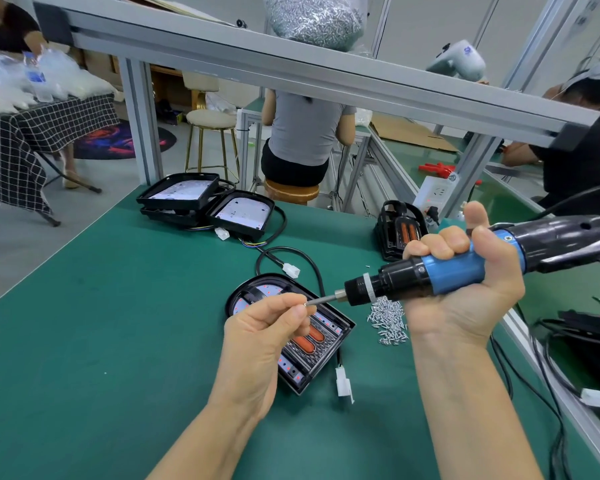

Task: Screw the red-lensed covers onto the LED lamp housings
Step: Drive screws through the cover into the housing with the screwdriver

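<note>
My right hand [465, 289] grips a blue and black electric screwdriver [440, 271], held level with its bit pointing left. My left hand [267, 330] pinches a small silver screw [306, 305] at the tip of the bit. Under both hands a black lamp housing with its red-lensed cover [312, 344] lies on the green mat, partly hidden by my left hand. A heap of loose silver screws [388, 322] lies just right of it. Open housings without covers [201, 202] sit stacked at the far side of the mat. A spare red-lensed cover [400, 230] leans at the far right.
Black cables with white plugs [343, 384] trail around the lamp. A grey aluminium beam [291, 67] crosses overhead with a bag of screws [312, 19] on it. More cables and parts lie at the right edge [589, 344]. Other people sit at benches beyond the mat.
</note>
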A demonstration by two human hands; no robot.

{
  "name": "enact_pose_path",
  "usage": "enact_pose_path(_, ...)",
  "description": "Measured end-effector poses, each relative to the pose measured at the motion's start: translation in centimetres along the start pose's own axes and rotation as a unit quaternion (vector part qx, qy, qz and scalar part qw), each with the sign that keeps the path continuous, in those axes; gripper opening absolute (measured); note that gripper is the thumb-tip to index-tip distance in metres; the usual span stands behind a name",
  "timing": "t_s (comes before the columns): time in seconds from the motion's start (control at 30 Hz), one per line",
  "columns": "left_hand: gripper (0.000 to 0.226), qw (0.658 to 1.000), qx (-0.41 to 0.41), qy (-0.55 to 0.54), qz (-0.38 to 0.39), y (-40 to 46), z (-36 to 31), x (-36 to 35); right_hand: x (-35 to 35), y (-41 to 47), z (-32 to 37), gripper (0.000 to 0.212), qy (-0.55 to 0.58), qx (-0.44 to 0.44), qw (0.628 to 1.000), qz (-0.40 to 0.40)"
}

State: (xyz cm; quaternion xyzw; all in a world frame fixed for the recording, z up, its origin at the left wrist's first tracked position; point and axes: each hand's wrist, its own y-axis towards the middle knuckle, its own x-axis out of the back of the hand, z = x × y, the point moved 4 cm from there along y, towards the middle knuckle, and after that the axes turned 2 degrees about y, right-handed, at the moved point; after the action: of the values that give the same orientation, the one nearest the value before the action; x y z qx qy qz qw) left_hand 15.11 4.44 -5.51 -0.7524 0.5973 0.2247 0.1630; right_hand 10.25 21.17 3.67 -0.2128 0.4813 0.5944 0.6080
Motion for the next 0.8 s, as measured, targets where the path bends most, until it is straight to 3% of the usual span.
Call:
enact_pose_path(0.4, 0.018, 0.996, -0.055, 0.075, -0.016, 0.22, -0.37, 0.59, -0.13, -0.32, -0.27, 0.022, -0.023, 0.013, 1.0, 0.013)
enact_pose_path(0.63, 0.011, 0.999, 0.03, 0.017, 0.021, 0.68, 0.09, 0.57, -0.17, -0.45, -0.5, 0.024, -0.03, 0.027, 0.999, 0.023)
enact_pose_path(0.8, 0.011, 0.999, 0.025, 0.027, 0.015, 0.73, 0.15, 0.83, 0.45, -0.44, -0.81, 0.023, -0.014, 0.023, 1.0, -0.008)
